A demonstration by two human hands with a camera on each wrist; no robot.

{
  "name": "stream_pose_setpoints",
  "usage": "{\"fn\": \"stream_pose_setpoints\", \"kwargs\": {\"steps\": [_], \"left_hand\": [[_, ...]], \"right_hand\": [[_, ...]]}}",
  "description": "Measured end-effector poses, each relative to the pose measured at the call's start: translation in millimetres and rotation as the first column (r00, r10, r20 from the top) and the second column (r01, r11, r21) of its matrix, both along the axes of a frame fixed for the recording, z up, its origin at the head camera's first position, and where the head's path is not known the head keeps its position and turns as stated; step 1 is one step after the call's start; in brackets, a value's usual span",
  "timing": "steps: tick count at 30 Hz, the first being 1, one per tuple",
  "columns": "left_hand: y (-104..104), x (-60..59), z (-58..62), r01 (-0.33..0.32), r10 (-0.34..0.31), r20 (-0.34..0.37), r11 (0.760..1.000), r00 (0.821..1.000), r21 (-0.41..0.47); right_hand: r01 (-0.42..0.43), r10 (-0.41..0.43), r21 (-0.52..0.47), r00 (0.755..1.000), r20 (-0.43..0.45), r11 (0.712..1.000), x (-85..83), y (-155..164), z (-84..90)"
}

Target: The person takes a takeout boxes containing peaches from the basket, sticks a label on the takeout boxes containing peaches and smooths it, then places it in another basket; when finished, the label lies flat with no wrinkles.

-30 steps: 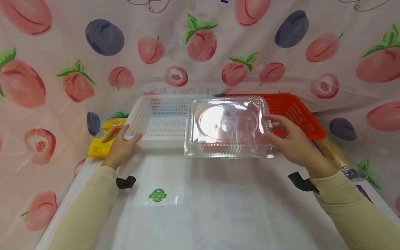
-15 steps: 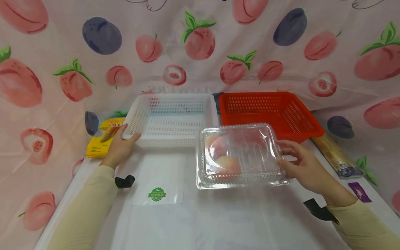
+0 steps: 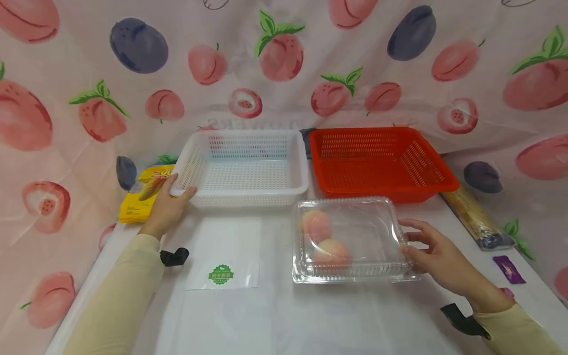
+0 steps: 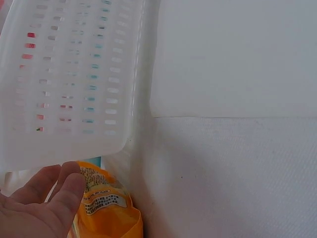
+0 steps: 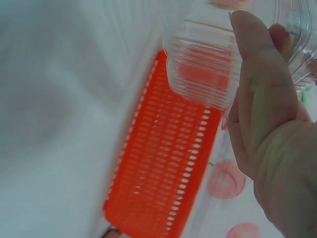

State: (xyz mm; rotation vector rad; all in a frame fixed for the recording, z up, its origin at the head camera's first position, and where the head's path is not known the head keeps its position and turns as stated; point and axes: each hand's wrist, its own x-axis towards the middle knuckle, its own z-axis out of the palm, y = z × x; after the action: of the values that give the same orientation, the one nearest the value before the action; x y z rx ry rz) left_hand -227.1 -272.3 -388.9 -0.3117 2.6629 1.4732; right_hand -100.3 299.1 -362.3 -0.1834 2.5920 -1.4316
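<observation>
My left hand (image 3: pixel 167 207) grips the near left corner of a white perforated plastic basket (image 3: pixel 248 195). In the left wrist view its thumb and fingers (image 4: pixel 69 191) are right at the basket's lower corner. Over on the other side, my right hand (image 3: pixel 439 254) holds a clear plastic clamshell container (image 3: pixel 368 241) by its right end, thumb toward me and fingers behind. Two peaches (image 3: pixel 333 254) show through the lid, both in the left half. The right wrist view has the thumb (image 5: pixel 257 54) against the ribbed clear wall.
Behind the container stands a red perforated basket (image 3: pixel 368 172), with a long clear-wrapped pack (image 3: pixel 477 217) to its right. A yellow bag (image 3: pixel 137 204) lies left of the white basket. Also on the table are a clear sheet with a green label (image 3: pixel 221 274) and a purple wrapper (image 3: pixel 509 269).
My right hand has brought the clear container down and toward me, slightly right, from in front of the baskets. The red basket is now uncovered. My left hand stays at the white basket's corner.
</observation>
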Motion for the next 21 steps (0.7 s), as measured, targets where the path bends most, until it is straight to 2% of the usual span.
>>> {"fn": "stream_pose_setpoints", "kwargs": {"steps": [8,14,21], "left_hand": [[0.2,-1.0,-0.6,0.001,-0.001,-0.006,1.0,1.0,-0.009],[1.5,-0.4,0.4,0.001,-0.001,-0.008,1.0,1.0,-0.005],[1.6,-0.9,-0.4,-0.003,0.003,-0.011,1.0,1.0,0.004]], "right_hand": [[0.016,-0.017,0.034,0.999,0.044,0.999,-5.3,12.3,-12.3],[0.015,-0.017,0.04,0.999,0.038,0.999,-13.8,24.0,-22.2],[0.021,-0.022,0.03,0.999,0.049,0.999,-23.6,32.6,-25.6]]}}
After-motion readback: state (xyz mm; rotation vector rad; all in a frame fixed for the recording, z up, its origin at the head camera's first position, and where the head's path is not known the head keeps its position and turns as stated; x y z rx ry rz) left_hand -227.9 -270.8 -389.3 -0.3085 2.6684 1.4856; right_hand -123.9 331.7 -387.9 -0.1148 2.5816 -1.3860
